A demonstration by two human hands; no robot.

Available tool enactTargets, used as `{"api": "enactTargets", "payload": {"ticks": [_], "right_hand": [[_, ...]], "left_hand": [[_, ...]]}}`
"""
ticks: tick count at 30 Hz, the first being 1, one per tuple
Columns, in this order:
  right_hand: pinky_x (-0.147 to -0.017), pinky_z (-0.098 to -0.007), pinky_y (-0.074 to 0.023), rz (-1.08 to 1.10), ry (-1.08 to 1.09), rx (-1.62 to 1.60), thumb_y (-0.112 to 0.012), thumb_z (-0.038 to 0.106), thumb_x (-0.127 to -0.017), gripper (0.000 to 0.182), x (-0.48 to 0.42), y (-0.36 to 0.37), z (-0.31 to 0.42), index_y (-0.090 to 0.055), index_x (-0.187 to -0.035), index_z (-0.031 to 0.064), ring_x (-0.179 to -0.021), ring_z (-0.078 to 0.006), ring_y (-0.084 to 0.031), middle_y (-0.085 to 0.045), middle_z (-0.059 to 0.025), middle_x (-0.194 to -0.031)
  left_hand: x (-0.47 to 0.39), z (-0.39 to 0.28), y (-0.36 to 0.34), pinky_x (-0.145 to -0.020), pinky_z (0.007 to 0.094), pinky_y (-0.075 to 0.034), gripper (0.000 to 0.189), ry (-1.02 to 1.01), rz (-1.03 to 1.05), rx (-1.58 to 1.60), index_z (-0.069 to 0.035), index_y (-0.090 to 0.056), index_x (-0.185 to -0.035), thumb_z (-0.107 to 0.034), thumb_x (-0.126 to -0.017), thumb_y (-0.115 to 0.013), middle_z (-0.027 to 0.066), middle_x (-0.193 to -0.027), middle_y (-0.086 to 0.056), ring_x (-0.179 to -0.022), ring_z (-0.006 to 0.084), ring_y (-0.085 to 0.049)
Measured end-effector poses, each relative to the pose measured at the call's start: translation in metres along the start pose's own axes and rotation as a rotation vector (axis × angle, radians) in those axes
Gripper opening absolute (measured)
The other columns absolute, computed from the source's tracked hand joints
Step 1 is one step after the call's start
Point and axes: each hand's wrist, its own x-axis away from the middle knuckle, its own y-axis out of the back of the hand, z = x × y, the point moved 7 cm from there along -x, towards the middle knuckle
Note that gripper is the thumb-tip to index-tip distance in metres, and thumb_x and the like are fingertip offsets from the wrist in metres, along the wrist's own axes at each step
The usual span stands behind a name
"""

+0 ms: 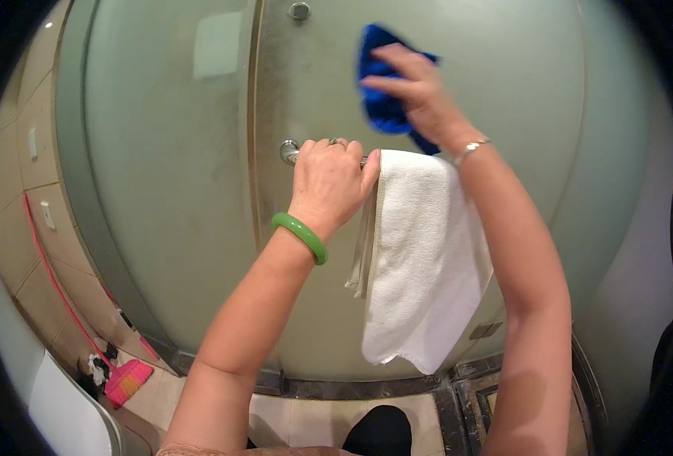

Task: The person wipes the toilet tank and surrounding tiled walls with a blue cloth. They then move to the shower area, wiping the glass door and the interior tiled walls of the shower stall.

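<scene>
A frosted glass door [319, 308] stands in front of me, with a metal bar handle [289, 153] across it. My left hand [332, 176], with a green bangle at the wrist, is closed around the bar near its left end. Just right of that hand, a white towel [416, 245] hangs folded over the bar. Higher up, my right hand [422, 94] holds a blue cloth [379, 108] at the glass, slightly blurred; whether the cloth touches the pane I cannot tell.
A white toilet [66, 404] is at the lower left. Beyond it, a pink broom [128, 381] leans on the tiled wall [17, 245]. A dark stone sill [359, 389] runs below the glass. A round metal fitting [299, 11] is near the top.
</scene>
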Motion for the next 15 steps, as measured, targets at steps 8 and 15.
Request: {"api": "enactTargets", "payload": {"ticks": [8, 15], "right_hand": [[-0.11, -0.0522, -0.0328, -0.186, -0.308, 0.42, -0.051, 0.006, -0.084, 0.04, -0.017, 0.006, 0.018, -0.069, -0.117, 0.0198, -0.129, -0.0369, -0.048, -0.054, -0.0174, -0.137], [-0.111, -0.0462, -0.0359, -0.005, -0.107, 0.246, -0.054, -0.007, -0.076, 0.054, -0.044, -0.019, 0.024, -0.069, -0.12, 0.0207, -0.132, -0.0344, -0.047, -0.053, -0.0148, -0.14]], "left_hand": [[0.007, -0.016, 0.015, -0.065, 0.0432, -0.045, 0.034, 0.02, -0.068, -0.027, -0.005, -0.06, -0.065, -0.028, -0.09, -0.06, 0.0127, -0.065, -0.062, -0.065, 0.0317, -0.061], [0.004, -0.009, 0.01, -0.068, 0.0441, -0.045, 0.036, -0.008, 0.006, -0.023, -0.005, -0.06, -0.066, -0.029, -0.093, -0.059, 0.0137, -0.066, -0.062, -0.067, 0.0329, -0.061]]}}
